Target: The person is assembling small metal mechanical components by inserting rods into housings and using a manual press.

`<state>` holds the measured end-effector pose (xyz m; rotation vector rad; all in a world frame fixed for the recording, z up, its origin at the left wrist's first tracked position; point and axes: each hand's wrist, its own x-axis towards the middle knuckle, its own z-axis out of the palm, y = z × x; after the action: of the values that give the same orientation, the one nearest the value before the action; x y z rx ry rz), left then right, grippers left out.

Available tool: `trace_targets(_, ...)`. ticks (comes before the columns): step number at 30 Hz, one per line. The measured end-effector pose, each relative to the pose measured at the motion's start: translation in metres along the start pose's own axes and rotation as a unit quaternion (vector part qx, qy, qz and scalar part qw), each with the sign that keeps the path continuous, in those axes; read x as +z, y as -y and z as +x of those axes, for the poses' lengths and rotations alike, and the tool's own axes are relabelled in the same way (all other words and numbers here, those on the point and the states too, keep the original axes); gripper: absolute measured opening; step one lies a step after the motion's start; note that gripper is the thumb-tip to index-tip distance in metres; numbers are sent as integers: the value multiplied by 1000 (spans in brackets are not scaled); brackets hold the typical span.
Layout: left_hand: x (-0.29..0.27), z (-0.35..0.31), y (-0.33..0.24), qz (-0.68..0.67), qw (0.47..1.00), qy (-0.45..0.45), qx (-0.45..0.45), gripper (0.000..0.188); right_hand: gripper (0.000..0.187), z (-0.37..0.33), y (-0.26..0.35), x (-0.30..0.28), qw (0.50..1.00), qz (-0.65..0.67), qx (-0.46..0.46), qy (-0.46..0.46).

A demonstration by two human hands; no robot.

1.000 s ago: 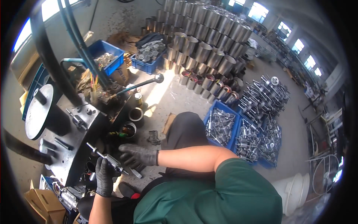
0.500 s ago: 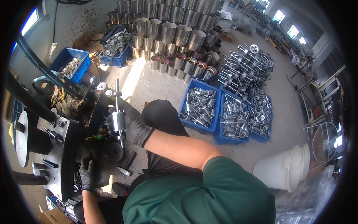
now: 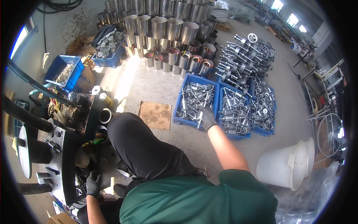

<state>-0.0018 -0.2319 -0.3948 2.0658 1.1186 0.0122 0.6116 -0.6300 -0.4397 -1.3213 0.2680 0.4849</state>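
My right hand (image 3: 208, 118), in a dark glove, reaches over the front of a blue crate (image 3: 186, 122) full of metal rotors on shafts. Its fingers are closed round one rotor (image 3: 200, 117), whose bright shaft end sticks out toward me. At the lower left, my gloved left hand (image 3: 93, 183) is beside the black press machine (image 3: 64, 164). Its fingers look curled together on something dark that I cannot make out. A small rotor-like part (image 3: 52, 145) lies on the machine's plate.
More rotors fill neighbouring crates (image 3: 235, 136) and a tall pile (image 3: 244, 61) behind. Shiny metal cylinders (image 3: 158, 28) stand stacked at the back. Cardboard (image 3: 154, 115) lies on the floor before my knee. White buckets (image 3: 278, 168) stand at right, and a crate of rings (image 3: 78, 74) at far left.
My right hand has moved from beside the machine, where it held a rotor upright, to the rotor crate at the right. My left hand remains low by the machine. The view has shifted slightly.
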Motion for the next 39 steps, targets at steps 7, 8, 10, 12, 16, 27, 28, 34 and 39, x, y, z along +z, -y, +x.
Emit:
trace_targets(7, -6, -13, -11, 101, 994, -5, -42, 42, 44, 30, -39, -36, 966, -199, -165, -27)
trace_targets(8, -9, -19, -19, 166, 985, -19, -39, 44, 41, 8, -25, -16, 918, -302, -253, -46)
trace_targets(10, -1, -6, -51, 128, 991, 11, -27, 51, 51, 53, -37, -67, 739, -528, -415, -61)
trace_targets(12, -10, -16, -61, 191, 979, 9, -72, 53, 41, 33, -36, -34, 664, -627, -406, 23)
trace_targets(16, -2, -2, -72, 167, 985, 9, -35, 57, 47, 49, -18, -45, 687, -674, -270, 14)
trace_targets(27, -63, 8, -101, 13, 965, -257, 54, 31, 50, -35, 102, 271, 510, -720, -349, 316)
trace_targets(28, -69, 15, -109, 7, 963, -262, 56, 31, 47, -50, 105, 303, 467, -700, -416, 345)
trace_targets(34, -141, 54, -110, 14, 888, -455, -63, 59, 41, -228, 43, 473, 354, -572, -403, 620)
trace_targets(39, -154, 81, -96, 36, 889, -443, -111, 84, 36, -311, -26, 559, 325, -504, -527, 602)
